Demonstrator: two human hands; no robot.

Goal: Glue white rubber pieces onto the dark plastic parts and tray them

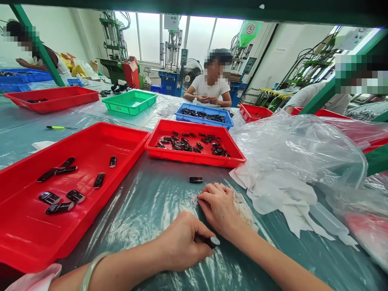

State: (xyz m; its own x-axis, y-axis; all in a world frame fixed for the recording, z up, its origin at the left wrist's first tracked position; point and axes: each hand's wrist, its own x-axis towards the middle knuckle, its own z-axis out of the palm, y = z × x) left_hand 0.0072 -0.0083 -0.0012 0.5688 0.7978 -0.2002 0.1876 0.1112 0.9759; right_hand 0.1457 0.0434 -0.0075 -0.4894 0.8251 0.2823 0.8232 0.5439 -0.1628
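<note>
My left hand is closed around a small black piece whose round, silvery end sticks out past the thumb and forefinger. Just beyond it, my right hand rests low over the table with its fingers bent down and together. Small clear bits lie at its fingertips, and a heap of whitish scraps is beside and partly under it. Whatever those fingers pinch is hidden. A single glossy black piece lies on the plastic-covered table ahead of my right hand.
On the left, a large red tray holds several black pieces. Another red tray ahead holds many more, with a blue tray behind it. White cloths and clear plastic bags crowd the right. A person sits opposite.
</note>
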